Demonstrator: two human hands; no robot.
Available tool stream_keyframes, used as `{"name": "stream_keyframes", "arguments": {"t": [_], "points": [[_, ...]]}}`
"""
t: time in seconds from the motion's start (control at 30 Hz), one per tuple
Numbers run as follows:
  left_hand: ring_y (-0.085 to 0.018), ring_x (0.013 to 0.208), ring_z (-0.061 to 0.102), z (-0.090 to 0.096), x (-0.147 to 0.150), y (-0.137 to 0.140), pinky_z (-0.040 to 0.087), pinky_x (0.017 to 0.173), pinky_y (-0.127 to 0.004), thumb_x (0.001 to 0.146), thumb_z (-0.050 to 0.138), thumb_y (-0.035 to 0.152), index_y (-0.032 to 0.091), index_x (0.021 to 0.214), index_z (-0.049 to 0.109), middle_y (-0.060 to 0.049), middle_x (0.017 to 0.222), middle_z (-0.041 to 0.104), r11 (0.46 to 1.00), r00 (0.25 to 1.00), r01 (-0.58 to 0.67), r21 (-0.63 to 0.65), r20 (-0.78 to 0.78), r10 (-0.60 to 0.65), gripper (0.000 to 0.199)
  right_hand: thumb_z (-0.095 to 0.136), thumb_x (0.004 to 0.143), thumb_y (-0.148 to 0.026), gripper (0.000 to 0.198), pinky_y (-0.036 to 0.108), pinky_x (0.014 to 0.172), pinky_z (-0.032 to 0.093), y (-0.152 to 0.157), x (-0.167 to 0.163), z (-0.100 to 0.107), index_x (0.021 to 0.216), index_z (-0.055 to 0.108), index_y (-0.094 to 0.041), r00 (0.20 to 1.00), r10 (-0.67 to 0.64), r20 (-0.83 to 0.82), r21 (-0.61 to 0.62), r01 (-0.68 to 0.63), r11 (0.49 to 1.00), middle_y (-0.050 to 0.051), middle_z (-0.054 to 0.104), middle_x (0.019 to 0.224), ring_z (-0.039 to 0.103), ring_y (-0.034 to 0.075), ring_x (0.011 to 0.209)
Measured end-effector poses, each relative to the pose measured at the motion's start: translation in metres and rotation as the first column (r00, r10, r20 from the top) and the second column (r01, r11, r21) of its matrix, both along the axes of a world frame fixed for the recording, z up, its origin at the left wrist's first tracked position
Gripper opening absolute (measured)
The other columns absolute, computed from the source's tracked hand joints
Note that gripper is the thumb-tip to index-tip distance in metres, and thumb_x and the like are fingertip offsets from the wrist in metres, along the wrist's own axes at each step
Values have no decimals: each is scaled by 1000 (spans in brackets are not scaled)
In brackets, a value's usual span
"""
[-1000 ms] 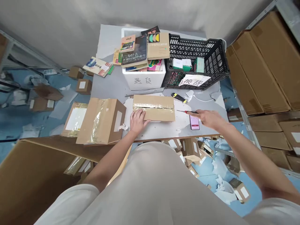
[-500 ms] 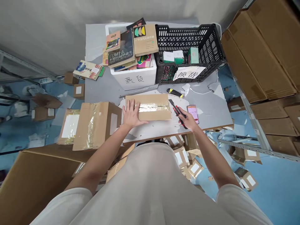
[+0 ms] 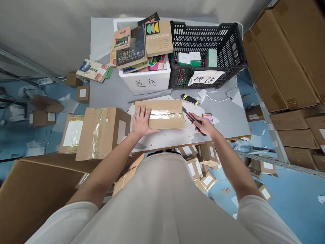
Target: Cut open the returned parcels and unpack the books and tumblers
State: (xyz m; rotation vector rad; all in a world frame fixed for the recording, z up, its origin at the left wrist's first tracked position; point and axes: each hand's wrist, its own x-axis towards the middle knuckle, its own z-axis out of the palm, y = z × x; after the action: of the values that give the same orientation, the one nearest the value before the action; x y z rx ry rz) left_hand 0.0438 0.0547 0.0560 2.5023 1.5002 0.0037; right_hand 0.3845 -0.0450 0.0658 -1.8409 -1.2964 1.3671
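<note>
A taped cardboard box (image 3: 167,122) lies lengthwise on the table in front of me, with shiny clear tape along its top. My left hand (image 3: 141,122) rests on the box's left end, fingers spread and thumb stretched along the near edge. In my right hand (image 3: 203,124) is a black and red utility knife (image 3: 190,116), its front end pointing up and left at the box's right end. Whether the tip touches the box, I cannot tell. Just beyond my right hand lies a phone (image 3: 208,117), partly covered by that hand.
A yellow and black utility knife (image 3: 190,99) lies behind the box. Farther back stand a white foam bin (image 3: 146,84) heaped with books and a black plastic crate (image 3: 203,37) holding small green-white boxes. Taped cartons (image 3: 101,132) stand at left; stacked cartons (image 3: 286,57) at right.
My right hand has tilted the utility knife flatter, its front end still by the box's right end. The phone is more covered. My left hand stays on the box; the view has shifted slightly.
</note>
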Motion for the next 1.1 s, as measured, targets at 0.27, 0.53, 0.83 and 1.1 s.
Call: {"name": "stream_keyframes", "arguments": {"t": [0.27,0.53,0.83,1.1], "points": [[-43,145,6,5,1,2,34,103,-56,56,54,87,18,152,21,-15,160,14,997,998,40,-70,-42,-43,123,55,89,-23,57,15,39,41,13,28,13,144,43,-30,974,224,18,-147,-219,965,-2,64,76,54,6,48],[-42,145,5,3,2,3,42,98,-52,52,58,87,20,152,20,-12,161,11,994,1000,-1,-106,-4,1,126,60,87,-25,58,16,40,42,-1,17,20,143,45,-29,978,185,-98,-182,-200,963,-1,65,76,54,6,46],[-45,144,5,2,2,2,40,100,-55,51,61,86,20,151,23,-14,160,12,993,999,-2,-122,42,7,126,59,87,-28,60,17,41,44,-31,-11,18,145,42,-31,983,-14,-183,-188,-21,982,0,64,79,54,7,49],[-42,145,8,3,-1,0,44,98,-54,53,67,79,18,151,25,-14,160,13,991,997,35,-126,76,-25,123,63,84,-33,66,21,43,45,-52,-8,38,146,41,-23,987,27,-160,-209,-61,976,-2,61,69,52,9,49]]}}
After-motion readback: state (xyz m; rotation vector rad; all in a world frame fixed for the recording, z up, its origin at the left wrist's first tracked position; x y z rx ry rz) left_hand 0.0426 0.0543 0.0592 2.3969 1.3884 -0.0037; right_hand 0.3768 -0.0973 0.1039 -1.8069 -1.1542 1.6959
